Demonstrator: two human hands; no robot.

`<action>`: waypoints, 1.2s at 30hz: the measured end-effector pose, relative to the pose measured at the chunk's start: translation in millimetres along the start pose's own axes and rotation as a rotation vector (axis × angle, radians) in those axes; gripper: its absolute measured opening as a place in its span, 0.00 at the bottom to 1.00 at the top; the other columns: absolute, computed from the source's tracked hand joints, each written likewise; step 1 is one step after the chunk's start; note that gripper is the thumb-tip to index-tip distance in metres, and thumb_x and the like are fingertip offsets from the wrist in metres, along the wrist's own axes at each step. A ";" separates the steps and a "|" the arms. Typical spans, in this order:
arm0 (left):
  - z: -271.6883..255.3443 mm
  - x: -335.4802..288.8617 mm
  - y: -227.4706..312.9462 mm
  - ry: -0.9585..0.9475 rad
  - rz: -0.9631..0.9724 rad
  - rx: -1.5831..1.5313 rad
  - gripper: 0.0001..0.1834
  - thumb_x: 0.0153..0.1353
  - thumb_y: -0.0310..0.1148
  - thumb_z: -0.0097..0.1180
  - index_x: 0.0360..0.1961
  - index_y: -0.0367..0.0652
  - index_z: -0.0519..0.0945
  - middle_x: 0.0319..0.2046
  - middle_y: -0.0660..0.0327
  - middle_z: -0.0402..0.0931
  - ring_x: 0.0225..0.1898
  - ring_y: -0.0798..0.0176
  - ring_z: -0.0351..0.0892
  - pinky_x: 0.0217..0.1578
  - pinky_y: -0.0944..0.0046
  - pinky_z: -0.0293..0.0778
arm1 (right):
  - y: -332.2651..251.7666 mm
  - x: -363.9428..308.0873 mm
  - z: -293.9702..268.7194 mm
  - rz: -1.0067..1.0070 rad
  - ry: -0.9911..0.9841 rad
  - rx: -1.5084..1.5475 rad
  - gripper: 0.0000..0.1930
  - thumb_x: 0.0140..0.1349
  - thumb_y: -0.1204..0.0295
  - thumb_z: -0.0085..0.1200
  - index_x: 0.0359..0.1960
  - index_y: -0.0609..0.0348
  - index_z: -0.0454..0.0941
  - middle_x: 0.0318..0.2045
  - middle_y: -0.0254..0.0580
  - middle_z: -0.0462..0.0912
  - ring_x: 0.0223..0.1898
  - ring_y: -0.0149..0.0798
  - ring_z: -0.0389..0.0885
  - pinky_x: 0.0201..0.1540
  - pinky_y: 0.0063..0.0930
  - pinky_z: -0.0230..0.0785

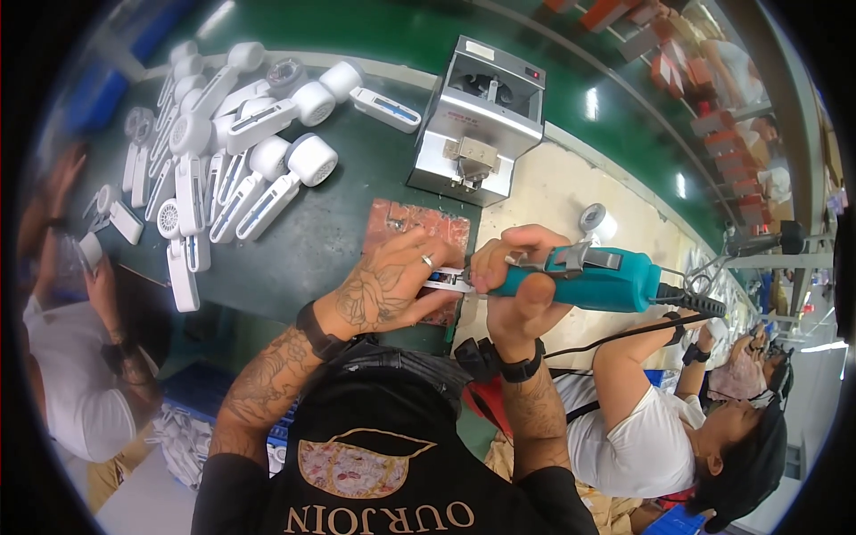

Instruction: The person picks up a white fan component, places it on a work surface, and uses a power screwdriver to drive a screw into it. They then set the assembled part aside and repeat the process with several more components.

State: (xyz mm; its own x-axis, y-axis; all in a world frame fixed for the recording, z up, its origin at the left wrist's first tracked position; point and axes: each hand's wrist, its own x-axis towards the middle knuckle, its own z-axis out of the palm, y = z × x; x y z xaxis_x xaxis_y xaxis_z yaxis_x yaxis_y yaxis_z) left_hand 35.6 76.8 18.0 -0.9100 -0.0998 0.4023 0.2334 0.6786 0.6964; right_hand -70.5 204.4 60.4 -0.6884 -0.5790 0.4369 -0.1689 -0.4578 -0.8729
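Left hand curls round one white fan handle; right hand, closed, grips one teal electric screwdriver; beyond both stands one silver machine.

In the middle of the frame, my left grip holds a small white casing over a red mat. Just right of it, my right grip wraps a teal power screwdriver. White handheld fans crowd the table at upper left; a silver machine stands at upper centre.
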 end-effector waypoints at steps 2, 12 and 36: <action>1.2 0.5 1.9 0.020 -0.011 0.024 0.20 0.52 0.33 0.65 0.46 0.43 0.78 0.41 0.61 0.78 0.44 0.52 0.75 0.47 0.55 0.72 | -1.2 -0.2 -0.4 -0.007 0.006 -0.009 0.34 0.64 0.41 0.54 0.47 0.68 0.66 0.18 0.38 0.70 0.17 0.34 0.71 0.23 0.30 0.67; 0.8 4.6 5.1 0.042 -0.032 0.061 0.13 0.52 0.34 0.66 0.39 0.43 0.82 0.36 0.60 0.80 0.40 0.54 0.77 0.41 0.57 0.75 | -10.0 3.2 3.3 -0.028 0.095 -0.049 0.35 0.61 0.39 0.54 0.44 0.65 0.68 0.18 0.38 0.70 0.18 0.34 0.71 0.22 0.29 0.67; -10.9 -10.0 35.7 0.455 -0.427 -1.618 0.23 0.64 0.29 0.59 0.58 0.41 0.67 0.55 0.54 0.73 0.56 0.58 0.75 0.58 0.55 0.71 | -36.1 -1.4 22.6 0.156 -0.041 -0.277 0.22 0.50 0.77 0.72 0.44 0.63 0.73 0.40 0.37 0.79 0.39 0.27 0.80 0.39 0.22 0.74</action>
State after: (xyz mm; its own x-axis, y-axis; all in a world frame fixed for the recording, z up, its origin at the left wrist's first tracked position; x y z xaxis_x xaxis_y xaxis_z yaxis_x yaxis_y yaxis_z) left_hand 56.8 94.1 45.4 -0.8990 -0.4369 -0.0308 0.3595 -0.7763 0.5179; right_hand -47.4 206.5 96.1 -0.6933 -0.6569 0.2964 -0.2528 -0.1634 -0.9536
